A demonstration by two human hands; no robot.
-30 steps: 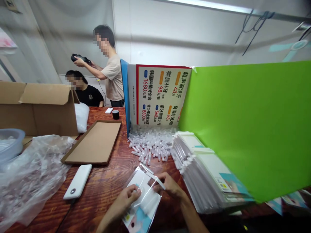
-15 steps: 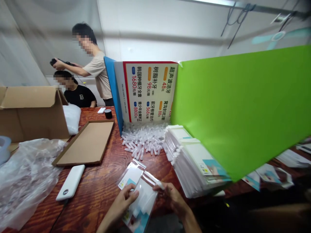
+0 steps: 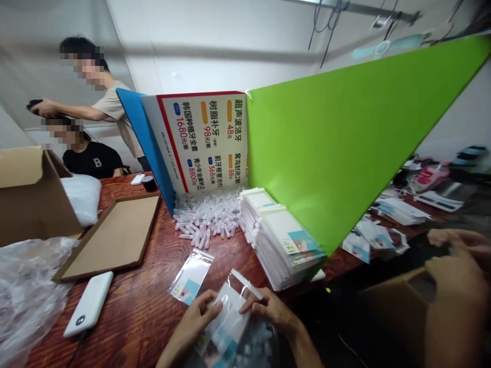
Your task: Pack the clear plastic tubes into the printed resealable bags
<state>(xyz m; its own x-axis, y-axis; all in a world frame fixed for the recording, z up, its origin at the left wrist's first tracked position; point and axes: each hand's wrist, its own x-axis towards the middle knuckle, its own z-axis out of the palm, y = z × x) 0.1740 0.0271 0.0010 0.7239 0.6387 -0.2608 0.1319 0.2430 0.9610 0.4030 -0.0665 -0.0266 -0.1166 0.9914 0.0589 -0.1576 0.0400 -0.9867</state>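
Observation:
A clear plastic packet [image 3: 230,312] with a white and teal card inside is between my hands near the bottom centre. My left hand [image 3: 197,319] pinches its left edge, thumb on top. My right hand [image 3: 270,312] has its fingers closed on the packet's upper right, by the clear flap. Small translucent pieces show faintly inside. Another packet [image 3: 191,276] lies flat on the table beyond my left hand. Behind it is a heap of small clear plastic tubes [image 3: 207,217]. A tall stack of packets [image 3: 284,240] stands to the right of the heap.
A green board [image 3: 326,138] and a priced sign [image 3: 207,143] stand behind the heap. Left are a cardboard tray [image 3: 115,232], white power bank [image 3: 89,304], plastic sheet [image 3: 34,301] and box [image 3: 34,204]. Another person's hands [image 3: 456,260] are at right; two people are at back left.
The view has turned right, bringing another person's hands into sight. The held packet is now apart from the one on the table, and my right hand has closed in on its top edge.

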